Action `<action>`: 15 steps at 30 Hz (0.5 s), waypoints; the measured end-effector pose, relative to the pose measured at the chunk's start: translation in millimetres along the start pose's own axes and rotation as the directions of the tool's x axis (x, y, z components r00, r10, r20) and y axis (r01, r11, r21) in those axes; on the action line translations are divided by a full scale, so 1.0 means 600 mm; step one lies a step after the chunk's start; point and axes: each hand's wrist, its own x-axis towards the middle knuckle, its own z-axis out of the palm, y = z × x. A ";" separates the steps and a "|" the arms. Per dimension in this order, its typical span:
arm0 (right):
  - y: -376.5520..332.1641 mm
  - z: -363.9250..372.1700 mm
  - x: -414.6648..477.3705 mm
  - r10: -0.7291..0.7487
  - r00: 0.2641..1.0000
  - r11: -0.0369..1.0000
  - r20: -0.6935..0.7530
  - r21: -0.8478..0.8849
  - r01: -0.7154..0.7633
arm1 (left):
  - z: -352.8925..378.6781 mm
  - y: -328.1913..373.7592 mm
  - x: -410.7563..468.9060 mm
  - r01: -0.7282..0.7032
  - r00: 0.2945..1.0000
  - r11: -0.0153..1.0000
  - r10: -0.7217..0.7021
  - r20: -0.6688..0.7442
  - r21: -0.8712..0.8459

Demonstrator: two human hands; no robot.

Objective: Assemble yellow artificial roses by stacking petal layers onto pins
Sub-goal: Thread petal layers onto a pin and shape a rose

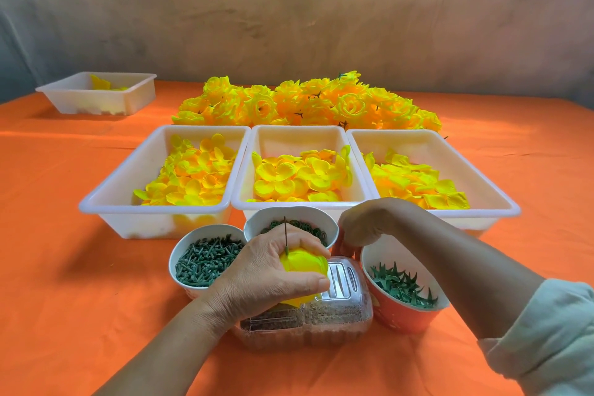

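The left hand (273,273) is cupping a rounded bundle of yellow fabric petal layers (303,265) low over the orange-clothed counter (80,267), just above a clear ribbed plastic box (321,321). Its fingers (308,244) are curling over the top of the bundle and the thumb is pressing in from below, so this hand is gripping the bud firmly. A thin dark metal pin (285,231) is sticking straight up out of the bundle, between the knuckles.

The right hand (363,225) is reaching down behind the clear box, between the white paper cup of green plastic rings (254,228) and the orange paper cup of green star-shaped sepals (405,315). Its fingertips are hidden down there, so I cannot tell whether it is pinching a piece or only feeling for one.

Now the risks. That pin point is bare and aiming towards the working hands, so a hasty threading move could be pricking a finger. If the left grip loosens, I judge the stacked layers could be sliding down the pin or fanning out of order. The right forearm is passing just beside the orange cup's rim, so a quick pull back could be tipping it and scattering sepals. The white paper cup of green plastic stem pegs (201,234) is sitting just beside the left wrist and looks just as easy to knock.
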 end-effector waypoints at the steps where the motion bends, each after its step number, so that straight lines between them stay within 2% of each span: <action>1: 0.001 0.000 -0.003 0.018 1.000 0.999 -0.017 0.030 -0.017 | -0.001 -0.001 0.000 -0.002 1.000 1.000 0.002 0.000 -0.001; 3: 0.004 -0.003 -0.014 0.028 0.997 0.996 -0.078 0.083 -0.022 | -0.001 -0.002 0.000 -0.003 1.000 1.000 0.003 0.002 0.005; 6: 0.014 -0.004 -0.031 -0.017 0.985 0.981 -0.169 0.188 0.050 | 0.001 -0.001 0.000 -0.004 1.000 1.000 0.004 0.002 0.003; 9: 0.021 0.001 -0.042 -0.025 0.972 0.975 -0.234 0.207 0.075 | 0.001 0.000 0.001 -0.004 1.000 1.000 0.004 0.003 0.013; 15: 0.040 0.023 -0.060 0.064 0.860 0.953 -0.506 0.288 0.098 | 0.001 -0.001 0.001 0.006 1.000 1.000 -0.006 0.007 0.002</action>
